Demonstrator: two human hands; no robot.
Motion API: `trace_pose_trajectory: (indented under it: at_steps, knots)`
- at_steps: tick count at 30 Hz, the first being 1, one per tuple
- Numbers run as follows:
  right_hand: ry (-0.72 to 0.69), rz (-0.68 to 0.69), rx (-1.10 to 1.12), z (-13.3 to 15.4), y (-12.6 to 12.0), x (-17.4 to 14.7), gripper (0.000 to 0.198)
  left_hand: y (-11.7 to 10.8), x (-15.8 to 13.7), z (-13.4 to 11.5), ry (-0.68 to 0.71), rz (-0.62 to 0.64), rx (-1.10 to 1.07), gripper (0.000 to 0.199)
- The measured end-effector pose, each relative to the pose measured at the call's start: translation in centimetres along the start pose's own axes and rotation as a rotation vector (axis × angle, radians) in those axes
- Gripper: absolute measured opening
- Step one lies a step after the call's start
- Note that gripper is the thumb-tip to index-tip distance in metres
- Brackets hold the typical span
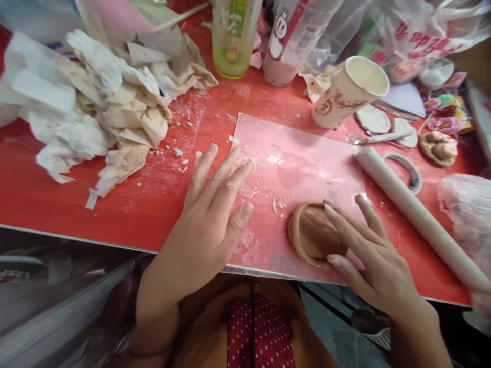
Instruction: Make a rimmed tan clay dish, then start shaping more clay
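A shallow brown clay dish [307, 240] with a raised rim lies on a clear plastic sheet [291, 133] near the table's front edge. My right hand [374, 250] reaches over its right side, fingers apart, with one fingertip down inside the dish and others over the rim. Whether the thumb touches the rim I cannot tell. To the left, my left hand [213, 220] is spread over the sheet's left edge, holding nothing, with pale residue on its fingers. Small clay scraps [278, 204] lie between the hands.
Crumpled tissues [126, 112] are heaped at the left. A yellow-green cup [233, 46], a clear plastic cup [284, 56] and a paper cup [349, 92] stand at the back. A grey roller [422, 214], a tape ring [412, 176] and small clay pieces [439, 148] lie at the right.
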State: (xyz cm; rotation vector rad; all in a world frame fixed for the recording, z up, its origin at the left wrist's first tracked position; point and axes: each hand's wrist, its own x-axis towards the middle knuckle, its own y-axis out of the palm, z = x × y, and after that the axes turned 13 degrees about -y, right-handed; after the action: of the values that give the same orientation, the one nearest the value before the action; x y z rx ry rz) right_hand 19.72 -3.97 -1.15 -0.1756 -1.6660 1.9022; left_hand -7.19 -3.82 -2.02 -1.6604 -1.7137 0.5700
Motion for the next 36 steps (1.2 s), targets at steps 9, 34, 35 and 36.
trace_pose_trajectory:
  at_steps: [9,34,35,36]
  knots:
    - [-0.028,0.084,-0.002,0.1,-0.1,0.4,0.064,-0.3,0.0,-0.3,-0.062,0.041,-0.049,0.044]
    - [-0.122,0.057,0.030,1.8,0.0,-0.7,0.063,-0.2,-0.2,-0.2,0.008,-0.003,0.051,0.036]
    - [-0.129,0.064,0.032,1.8,0.1,-0.7,0.064,-0.2,-0.2,-0.2,0.010,-0.008,0.056,0.035]
    - [-0.132,0.070,0.034,1.8,0.2,-0.8,0.064,-0.2,-0.2,-0.2,0.010,-0.013,0.061,0.035]
